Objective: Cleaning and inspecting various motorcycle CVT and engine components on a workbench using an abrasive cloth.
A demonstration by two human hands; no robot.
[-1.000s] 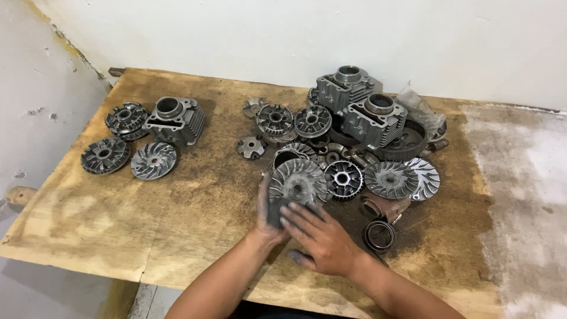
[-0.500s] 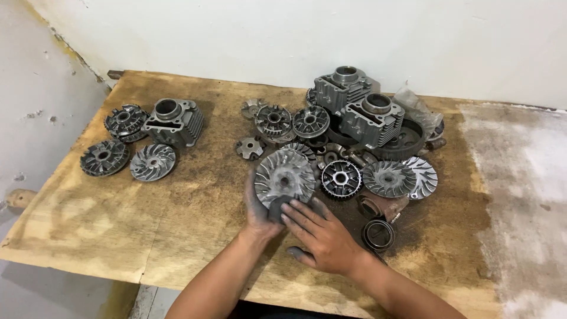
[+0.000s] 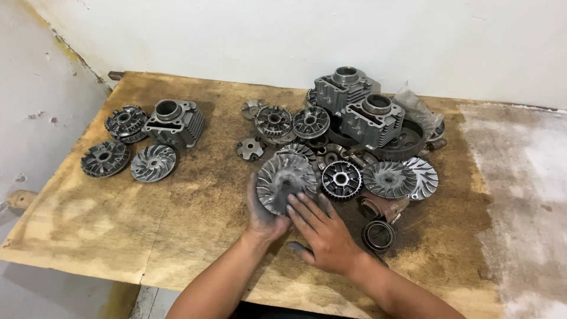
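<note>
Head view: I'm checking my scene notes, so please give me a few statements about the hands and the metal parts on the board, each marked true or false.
1. The left hand holds a finned metal disc tilted up off the wooden board. True.
2. The right hand rests on a cylinder block. False: its fingertips touch the lower edge of the finned metal disc; the two stacked cylinder blocks lie at the far side of the pile.
3. A lone cylinder block sits at the left with three discs beside it. True.
4. The dark ring lies left of both hands. False: it lies to the right of the right hand.
</note>
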